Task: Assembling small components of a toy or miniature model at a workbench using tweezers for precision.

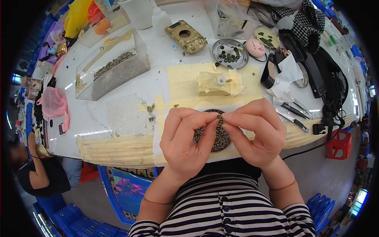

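Observation:
Both my hands meet over a round dish [227, 148] filled with tiny grey-brown parts [221, 138]. My left hand [182, 140] pinches a tiny brownish part [220, 117] between thumb and forefinger. From the other side, my right hand [258, 132] has its thumb and fingertips pressed on the same part. Its exact shape is too small to make out, and the fingers cover some of it. Just beyond the hands stands a tape-covered block [213, 87] with a small white bottle [222, 79] in it. A few loose tiny parts [151, 112] lie left of my left hand.
A clear bin [114, 89] of small parts stands at left, near a pink mesh basket [54, 102]. Farther back are a camouflage model tank hull [187, 36] and a metal dish [230, 65] with dark green pieces. A utility knife [292, 119] and tweezers [295, 111] lie right. Another person [39, 177] sits left.

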A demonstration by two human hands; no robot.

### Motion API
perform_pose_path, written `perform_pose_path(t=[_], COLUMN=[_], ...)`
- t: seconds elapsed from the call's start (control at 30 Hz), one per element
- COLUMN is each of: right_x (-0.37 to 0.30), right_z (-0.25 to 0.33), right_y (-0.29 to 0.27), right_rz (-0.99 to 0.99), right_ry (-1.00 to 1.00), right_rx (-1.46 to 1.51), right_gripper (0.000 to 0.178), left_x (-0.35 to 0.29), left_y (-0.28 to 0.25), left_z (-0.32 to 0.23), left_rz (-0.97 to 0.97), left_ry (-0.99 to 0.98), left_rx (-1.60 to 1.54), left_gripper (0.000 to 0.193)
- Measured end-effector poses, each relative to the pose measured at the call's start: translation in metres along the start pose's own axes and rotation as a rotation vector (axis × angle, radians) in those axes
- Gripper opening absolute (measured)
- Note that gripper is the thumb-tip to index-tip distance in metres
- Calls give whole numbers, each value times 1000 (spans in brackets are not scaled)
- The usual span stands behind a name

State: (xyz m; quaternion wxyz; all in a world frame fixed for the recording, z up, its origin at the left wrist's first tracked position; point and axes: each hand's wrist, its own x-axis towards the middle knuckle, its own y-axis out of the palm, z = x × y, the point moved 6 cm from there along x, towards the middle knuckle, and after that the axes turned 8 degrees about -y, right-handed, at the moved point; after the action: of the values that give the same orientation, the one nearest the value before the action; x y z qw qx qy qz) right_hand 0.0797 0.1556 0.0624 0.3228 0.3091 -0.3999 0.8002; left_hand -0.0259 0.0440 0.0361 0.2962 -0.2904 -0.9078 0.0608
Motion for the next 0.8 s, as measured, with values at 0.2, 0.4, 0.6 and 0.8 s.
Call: perform_pose_path(t=[0.2,0.4,0.6,0.8], right_x=[-4,-10,-10,-6], right_z=[-11,-22,-22,-6], right_y=[6,12,8,4], right_rz=[4,48,13,-63], right_ry=[148,309,286,47], right_rx=[150,393,378,86], right_gripper=[20,12,14,23], left_x=[1,1,0,0], left_y=[-2,-2,0,1], left_z=[-2,-3,-3,0], left_rz=[9,19,24,13], left_ry=[17,23,39,-2], left_rx=[-48,-43,-6,-17], left_gripper=[22,22,22,22])
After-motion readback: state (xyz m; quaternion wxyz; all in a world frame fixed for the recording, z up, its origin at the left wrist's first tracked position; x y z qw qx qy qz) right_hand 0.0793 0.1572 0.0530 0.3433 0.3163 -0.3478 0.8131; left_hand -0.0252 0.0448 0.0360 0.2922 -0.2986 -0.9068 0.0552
